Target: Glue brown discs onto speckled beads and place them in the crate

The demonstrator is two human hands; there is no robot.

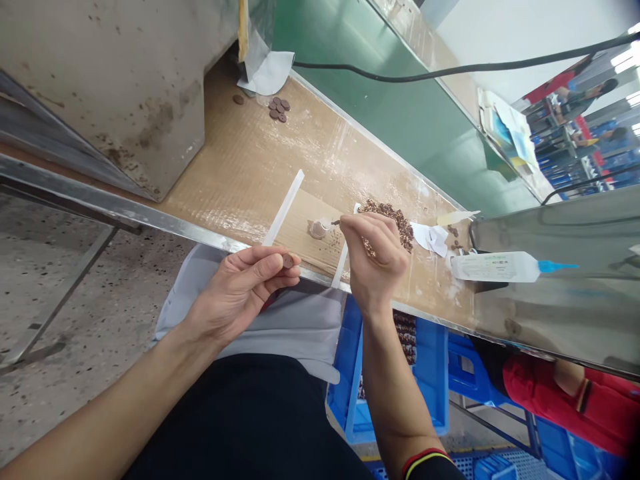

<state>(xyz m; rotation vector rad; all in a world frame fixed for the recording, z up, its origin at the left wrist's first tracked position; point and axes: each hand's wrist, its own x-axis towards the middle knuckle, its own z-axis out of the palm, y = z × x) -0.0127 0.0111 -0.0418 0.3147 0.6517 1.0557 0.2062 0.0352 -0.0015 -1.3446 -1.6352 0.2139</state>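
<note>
My left hand (245, 283) is closed, pinching a small brown disc (288, 261) between thumb and fingertips just off the near edge of the workbench (240, 167). My right hand (373, 257) is closed in a pinch on a thin tool whose tip (334, 223) points at a small round lid (318, 229) on the cardboard. A pile of small brown parts (395, 219) lies just beyond my right hand. Two white strips (285, 207) lie on the cardboard between my hands.
Several brown discs (278, 109) lie at the far left by a grey machine housing (125, 80). A white glue tube with a blue tip (505, 267) rests at the right, with paper scraps (434, 239) nearby. A blue crate (430, 360) sits under the bench. A person in red (560, 393) is at right.
</note>
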